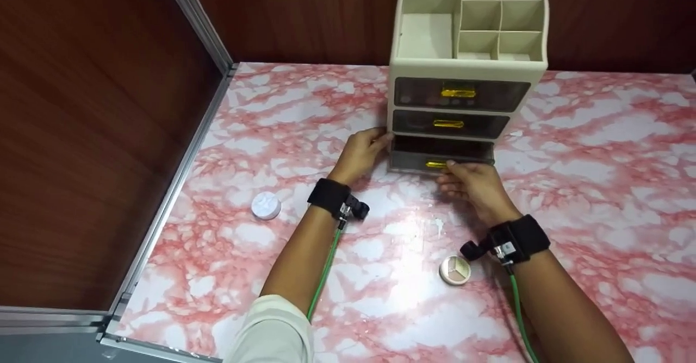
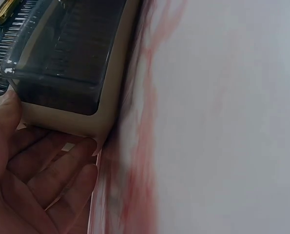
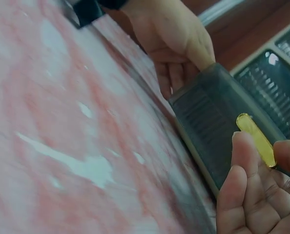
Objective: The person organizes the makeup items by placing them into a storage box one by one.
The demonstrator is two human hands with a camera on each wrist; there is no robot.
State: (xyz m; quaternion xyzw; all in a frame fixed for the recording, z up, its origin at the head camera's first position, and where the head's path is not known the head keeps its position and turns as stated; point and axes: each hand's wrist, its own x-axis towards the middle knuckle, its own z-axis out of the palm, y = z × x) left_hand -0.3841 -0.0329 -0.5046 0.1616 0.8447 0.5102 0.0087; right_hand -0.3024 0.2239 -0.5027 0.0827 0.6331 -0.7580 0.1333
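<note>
A cream desktop organizer (image 1: 468,68) with three dark see-through drawers stands at the back of the table. Its bottom drawer (image 1: 406,161) is partly pulled out, and the inside I can see is dark. My right hand (image 1: 476,186) pinches that drawer's yellow handle (image 3: 256,139) between thumb and fingers. At the organizer's lower left side, my left hand (image 1: 359,155) grips the body. The left wrist view shows the left thumb (image 2: 8,109) at the front, with the fingers along the side wall. The middle drawer (image 1: 418,122) and top drawer (image 1: 418,92) are closed.
A round white lid-like disc (image 1: 266,205) lies left of my left forearm. Near my right wrist sits a small round pot (image 1: 455,270) with a divided top. Dark panels (image 1: 304,20) border the marbled table (image 1: 614,189) behind and to the left.
</note>
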